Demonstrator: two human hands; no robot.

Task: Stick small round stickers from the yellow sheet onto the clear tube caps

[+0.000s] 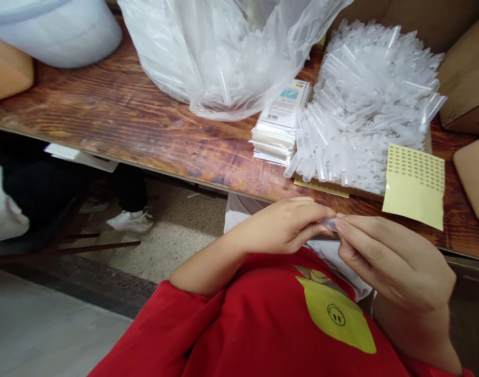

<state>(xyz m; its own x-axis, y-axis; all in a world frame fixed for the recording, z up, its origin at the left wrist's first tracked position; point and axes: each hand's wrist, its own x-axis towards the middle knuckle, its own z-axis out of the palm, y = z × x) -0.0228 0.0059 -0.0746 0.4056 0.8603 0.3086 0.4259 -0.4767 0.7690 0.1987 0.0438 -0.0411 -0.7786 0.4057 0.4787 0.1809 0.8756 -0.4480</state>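
Note:
My left hand and my right hand meet just below the table's front edge, fingertips pinched together on a small clear plastic tube, mostly hidden by the fingers. Just beyond the hands a pile of clear plastic tubes fills a shallow cardboard tray on the wooden table. A yellow sticker sheet with rows of small dots lies at the tray's near right. A stack of small white printed packets lies left of the pile.
A big clear plastic bag of more tubes stands at the back. A white tub is at the far left, cardboard boxes at the right. Another person's white shoe shows under the table.

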